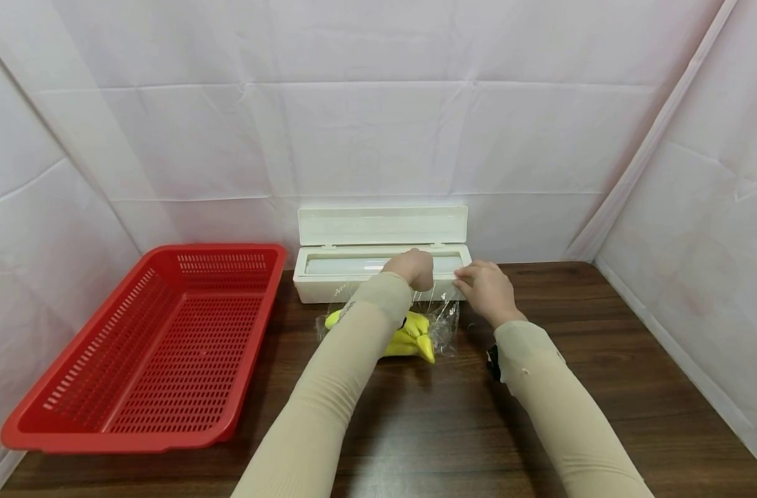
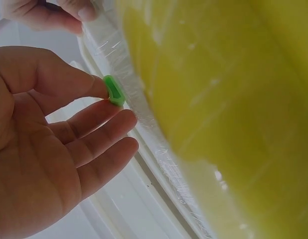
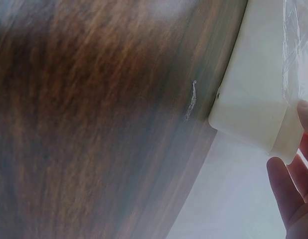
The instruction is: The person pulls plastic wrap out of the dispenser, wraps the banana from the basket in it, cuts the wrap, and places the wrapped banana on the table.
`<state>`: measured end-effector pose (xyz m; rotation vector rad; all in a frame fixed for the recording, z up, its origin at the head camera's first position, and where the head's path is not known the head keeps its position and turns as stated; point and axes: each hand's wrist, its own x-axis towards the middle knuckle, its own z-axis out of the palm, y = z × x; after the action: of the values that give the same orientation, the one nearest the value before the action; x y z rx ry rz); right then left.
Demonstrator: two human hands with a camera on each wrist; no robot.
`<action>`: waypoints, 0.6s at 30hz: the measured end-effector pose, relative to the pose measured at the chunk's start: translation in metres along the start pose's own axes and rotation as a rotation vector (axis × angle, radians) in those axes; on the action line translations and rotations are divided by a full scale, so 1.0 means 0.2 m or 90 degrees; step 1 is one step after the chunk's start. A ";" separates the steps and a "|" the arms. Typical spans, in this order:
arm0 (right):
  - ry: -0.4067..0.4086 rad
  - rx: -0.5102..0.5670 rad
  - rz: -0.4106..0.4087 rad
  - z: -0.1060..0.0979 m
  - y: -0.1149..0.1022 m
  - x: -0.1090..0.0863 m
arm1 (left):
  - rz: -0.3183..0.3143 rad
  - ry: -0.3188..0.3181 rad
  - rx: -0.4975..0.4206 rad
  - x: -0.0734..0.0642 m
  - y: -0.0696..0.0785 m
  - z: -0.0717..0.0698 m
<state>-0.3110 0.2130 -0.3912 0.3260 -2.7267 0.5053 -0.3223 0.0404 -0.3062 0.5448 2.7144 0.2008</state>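
Observation:
A white cling film dispenser stands against the back curtain with its lid raised and a film roll inside. My left hand is over its front edge. There, thumb and forefinger pinch a small green slide cutter, the other fingers loosely bent. Thumb and fingers of my right hand grip the dispenser's right front corner. Clear film hangs from the front edge over yellow bananas on the table, partly hidden behind my left forearm.
A red perforated basket sits on the left of the dark wooden table. White curtains enclose the back and sides. A thin scrap of film lies near the dispenser's right end.

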 end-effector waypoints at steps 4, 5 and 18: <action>0.000 -0.002 -0.004 0.00 0.00 0.00 | 0.003 0.002 0.006 0.00 0.01 0.00; 0.000 -0.002 -0.005 0.00 0.00 0.00 | 0.004 0.002 0.008 -0.01 0.01 0.00; 0.008 0.012 -0.007 0.01 0.01 0.01 | 0.003 0.004 0.020 -0.01 0.04 0.01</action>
<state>-0.3135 0.2135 -0.3933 0.3422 -2.7080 0.5294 -0.3173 0.0471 -0.3053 0.5605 2.7268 0.1618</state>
